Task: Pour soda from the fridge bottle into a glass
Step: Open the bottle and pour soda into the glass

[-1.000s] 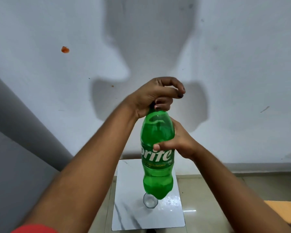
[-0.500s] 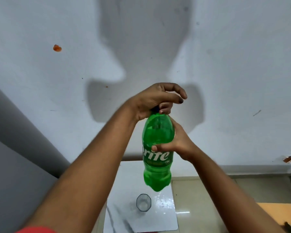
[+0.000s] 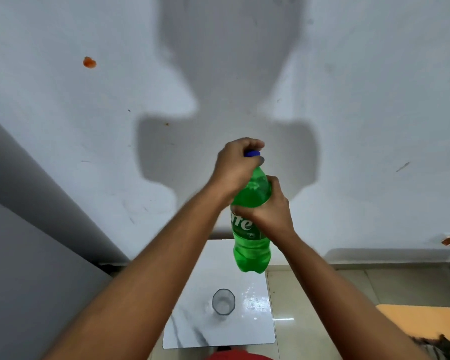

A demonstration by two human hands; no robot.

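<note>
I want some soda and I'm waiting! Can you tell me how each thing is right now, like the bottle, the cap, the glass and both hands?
green soda bottle: upright, held in the air above the table, soda inside.
blue cap: on the bottle.
glass: standing on the table, empty.
white marble table: wet sparkly patch beside the glass.
left hand: closed around the cap.
right hand: gripping the bottle's middle.

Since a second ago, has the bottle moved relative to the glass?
Yes. The bottle has risen away from the glass: its base covered the rim earlier, and now marble tabletop shows between them.
</note>
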